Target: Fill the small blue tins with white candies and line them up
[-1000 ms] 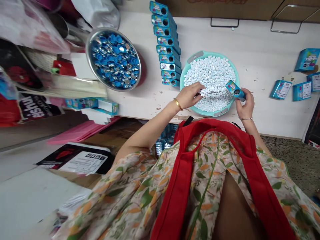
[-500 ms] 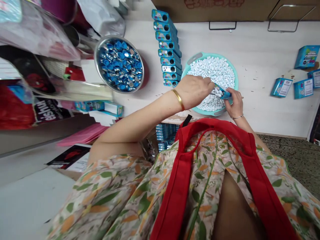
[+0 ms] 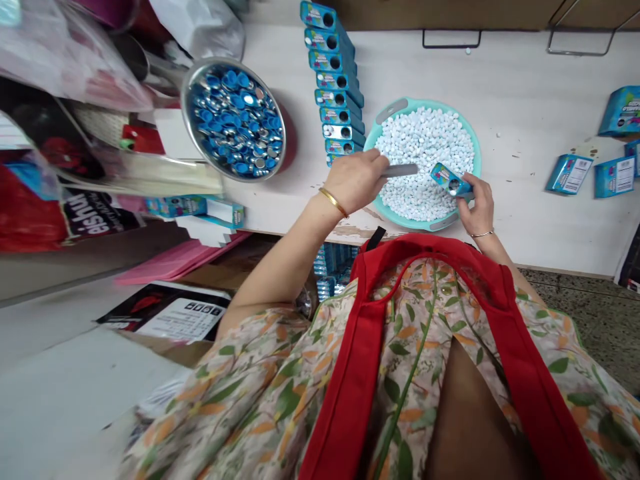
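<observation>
My left hand [image 3: 356, 179], wearing a gold bangle, is closed around one end of a flat grey strip-like tool [image 3: 403, 170], whose other end points right over the tub. A small blue printed box [image 3: 444, 176] with a round dark hole in its end is tilted in the fingers of my right hand [image 3: 479, 203]. Beneath the box and tool stands a turquoise tub [image 3: 475, 150] of small pale-blue pellets [image 3: 413, 197]. Left of the tub runs a row of similar blue boxes [image 3: 333, 81], their holed ends facing me; my left hand overlaps the nearest ones in view.
A steel bowl [image 3: 186, 120] of blue and silver caps stands left of the box row. More blue boxes [image 3: 570, 175] lie at the right. A cardboard carton [image 3: 390, 13] borders the back. Bags and a pink stack [image 3: 170, 261] crowd the left side.
My left hand has drawn back leftward from the box with the grey tool, which now shows clearly. The box's holed end now shows, in my right hand. The whole view has shifted slightly.
</observation>
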Demonstrator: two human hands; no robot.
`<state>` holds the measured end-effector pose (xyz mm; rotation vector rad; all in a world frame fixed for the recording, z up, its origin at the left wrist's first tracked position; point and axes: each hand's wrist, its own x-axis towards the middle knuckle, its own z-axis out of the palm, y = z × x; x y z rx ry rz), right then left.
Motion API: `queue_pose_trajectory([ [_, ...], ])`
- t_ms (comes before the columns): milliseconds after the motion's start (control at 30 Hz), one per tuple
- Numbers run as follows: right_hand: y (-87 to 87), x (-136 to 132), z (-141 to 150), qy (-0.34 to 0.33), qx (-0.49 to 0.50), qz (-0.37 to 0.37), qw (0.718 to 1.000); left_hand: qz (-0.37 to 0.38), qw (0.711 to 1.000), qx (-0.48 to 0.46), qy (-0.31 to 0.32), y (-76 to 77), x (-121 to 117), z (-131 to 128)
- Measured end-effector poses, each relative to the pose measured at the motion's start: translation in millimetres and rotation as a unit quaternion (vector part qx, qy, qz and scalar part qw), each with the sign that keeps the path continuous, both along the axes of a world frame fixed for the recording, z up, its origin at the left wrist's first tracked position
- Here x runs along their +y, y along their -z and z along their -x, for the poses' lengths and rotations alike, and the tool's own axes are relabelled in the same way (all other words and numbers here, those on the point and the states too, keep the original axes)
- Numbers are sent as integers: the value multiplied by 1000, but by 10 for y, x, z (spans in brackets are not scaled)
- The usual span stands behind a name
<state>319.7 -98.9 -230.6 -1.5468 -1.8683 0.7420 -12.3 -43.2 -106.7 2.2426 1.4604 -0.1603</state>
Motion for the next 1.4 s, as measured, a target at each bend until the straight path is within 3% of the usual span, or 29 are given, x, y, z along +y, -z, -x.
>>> queue_pose_trajectory([
  [100,-38,11,-105,8,12,18,1000,114,991,55,-32,614,-176,74],
  [200,-49,25,-189,20,22,10,999,171,982,42,-63,1009,-256,-231],
  [367,-2,29,-237,59,34,-21,997,184,979,-39,-85,1273,-170,-758],
  [533,58,4,-267,72,42,-12,996,192,970,-118,-96,1292,-157,-676],
  [700,62,-21,-332,81,43,3,996,143,972,-174,-60,1013,-162,-356],
  [900,-22,-7,-243,32,-1,9,999,43,979,-195,34,389,-62,-143],
  [1167,-1,-5,97,-23,9,-17,1000,17,994,-12,109,-491,96,-462],
  [1400,80,-17,246,-37,33,6,999,-2,981,87,171,-995,85,-768],
])
